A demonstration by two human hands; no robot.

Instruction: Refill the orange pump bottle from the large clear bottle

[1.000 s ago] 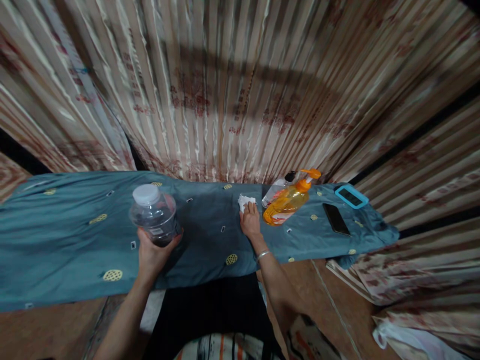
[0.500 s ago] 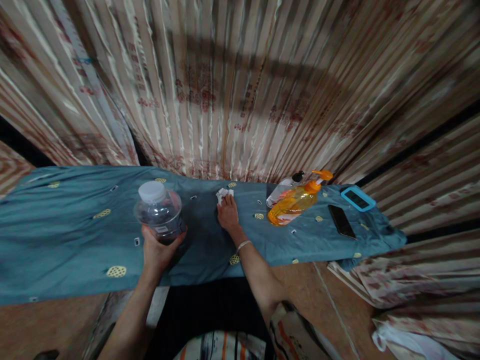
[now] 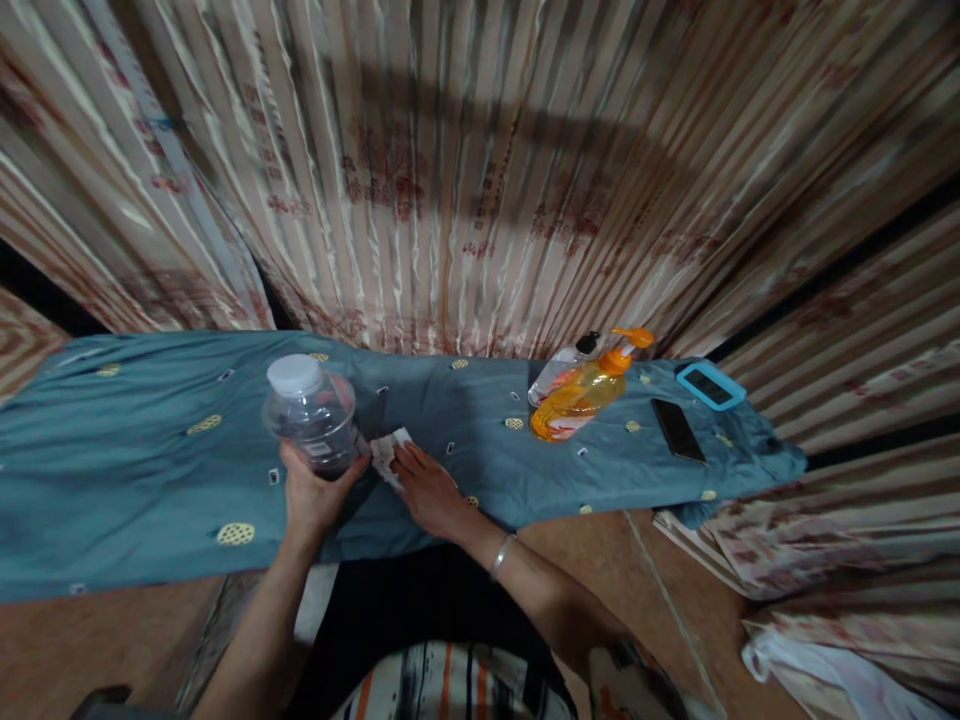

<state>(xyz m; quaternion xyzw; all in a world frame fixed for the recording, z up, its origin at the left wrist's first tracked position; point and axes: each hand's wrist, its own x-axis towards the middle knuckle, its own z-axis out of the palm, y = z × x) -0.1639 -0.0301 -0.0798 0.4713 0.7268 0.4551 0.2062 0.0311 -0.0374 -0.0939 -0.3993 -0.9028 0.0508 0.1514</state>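
My left hand (image 3: 313, 492) grips a clear plastic jar (image 3: 311, 416) with a white lid, held upright just above the teal cloth (image 3: 135, 470) that covers the table. My right hand (image 3: 429, 490) lies flat with its fingers pressed on a crumpled white tissue (image 3: 387, 452), right beside the jar's base. A metal bangle (image 3: 501, 556) sits on that wrist.
An orange pump bottle (image 3: 581, 397) and a clear bottle with a black cap (image 3: 556, 365) stand at the back right. Farther right lie a black phone (image 3: 677, 431) and a blue-framed device (image 3: 709, 385). A striped curtain (image 3: 465, 180) hangs behind. A white bag (image 3: 817, 680) lies on the floor.
My right hand has slid the tissue leftward and nearer across the cloth, from beside the orange bottle to next to the jar. The left hand has kept hold of the jar.
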